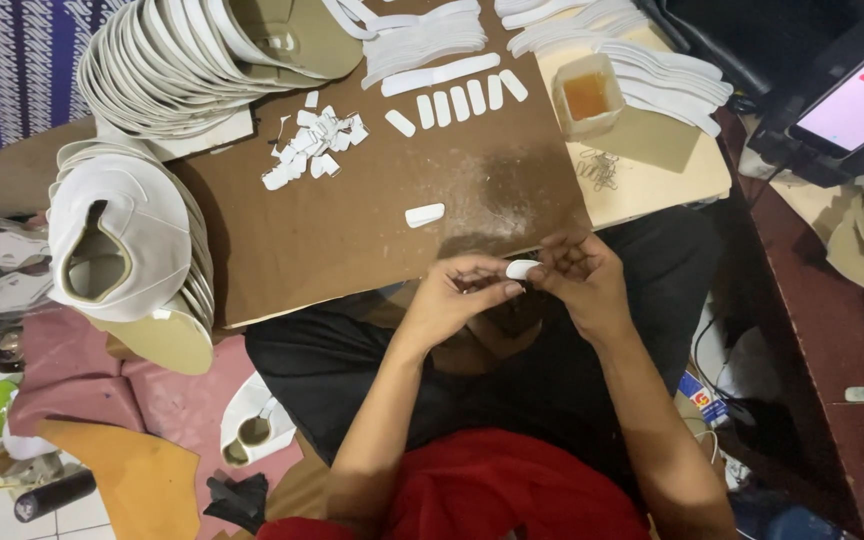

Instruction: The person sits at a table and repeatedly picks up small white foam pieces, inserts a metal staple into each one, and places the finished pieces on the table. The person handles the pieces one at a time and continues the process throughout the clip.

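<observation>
White tab at frame centre, pinched between left hand and right hand; fingertips hide its edges.

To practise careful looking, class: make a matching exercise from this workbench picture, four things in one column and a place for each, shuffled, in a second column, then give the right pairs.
Things:
1. small white strip
2. cup of amber liquid
3. heap of tiny white scraps
4. lone white strip

Places:
A. on the brown board, alone, just beyond the hands
B. pinched between the left hand and right hand
C. on the pale board at the far right
D. on the brown board, near the stacked white shoe uppers

Pairs: 1-B, 2-C, 3-D, 4-A
</observation>
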